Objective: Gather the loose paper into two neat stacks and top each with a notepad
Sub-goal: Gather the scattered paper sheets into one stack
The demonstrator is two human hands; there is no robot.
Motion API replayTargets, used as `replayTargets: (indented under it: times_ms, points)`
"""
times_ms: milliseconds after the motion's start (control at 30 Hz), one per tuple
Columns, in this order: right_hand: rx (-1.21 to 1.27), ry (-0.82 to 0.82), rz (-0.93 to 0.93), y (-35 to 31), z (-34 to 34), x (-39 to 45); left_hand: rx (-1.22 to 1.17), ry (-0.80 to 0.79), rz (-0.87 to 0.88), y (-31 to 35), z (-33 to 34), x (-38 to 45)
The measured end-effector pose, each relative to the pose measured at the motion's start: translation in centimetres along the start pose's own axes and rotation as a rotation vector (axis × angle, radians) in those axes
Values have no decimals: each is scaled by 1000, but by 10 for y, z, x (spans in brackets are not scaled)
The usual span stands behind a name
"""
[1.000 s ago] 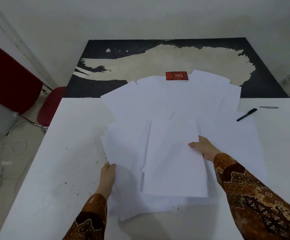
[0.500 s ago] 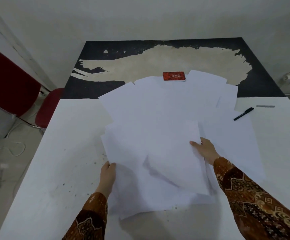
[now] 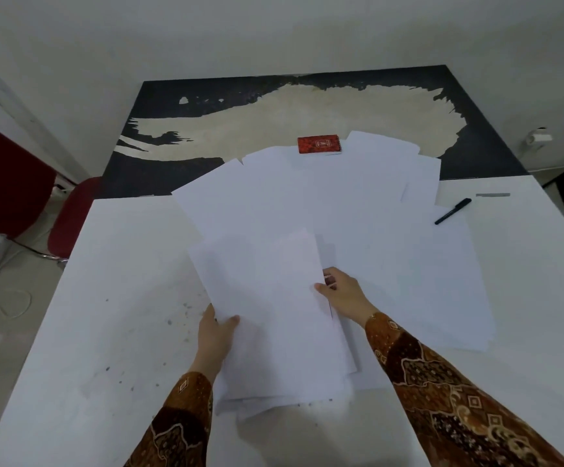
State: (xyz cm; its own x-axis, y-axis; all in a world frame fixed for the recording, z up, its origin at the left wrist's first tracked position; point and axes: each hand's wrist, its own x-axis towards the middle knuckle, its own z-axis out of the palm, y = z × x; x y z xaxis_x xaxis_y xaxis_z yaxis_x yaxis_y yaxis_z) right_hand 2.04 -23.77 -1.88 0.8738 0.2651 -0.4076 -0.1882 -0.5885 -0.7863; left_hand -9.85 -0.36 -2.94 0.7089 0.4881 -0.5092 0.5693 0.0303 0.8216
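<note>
Several loose white sheets [image 3: 368, 203] lie fanned out across the middle of the white table [image 3: 112, 332]. A bundle of gathered sheets [image 3: 274, 315] sits in front of me, slightly lifted and tilted. My left hand [image 3: 216, 335] grips its left edge, thumb on top. My right hand [image 3: 344, 293] pinches its right edge. A small red notepad [image 3: 319, 145] lies at the far end of the spread, on the dark table behind. Only this one notepad is in view.
A black pen [image 3: 452, 211] lies on the paper at the right. A short grey strip [image 3: 492, 194] rests near the far right corner. A dark worn table [image 3: 206, 96] abuts the far side. Red chairs [image 3: 68, 217] stand at the left.
Both hands have drawn the near sheets together into one narrower bundle. My right hand moved left and closed on its edge; my left hand shifted right and gripped the left edge.
</note>
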Motion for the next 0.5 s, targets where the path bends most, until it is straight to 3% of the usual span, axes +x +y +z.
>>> replayTargets:
  times_ms: [100, 167, 267, 367, 500]
  points:
    - [-281, 334, 56, 37, -29, -12, -39, -77, 13, 3, 10, -3]
    - [-378, 459, 227, 67, -55, -29, -62, -142, 40, 7, 19, -11]
    - [-367, 339, 438, 104, -83, -52, -66, -187, 50, 6, 36, -22]
    - [-560, 191, 339, 125, -85, -67, -60, -194, 17, -3, 51, -25]
    - [-603, 268, 264, 133, -92, -75, -19, -140, -21, -16, 66, -29]
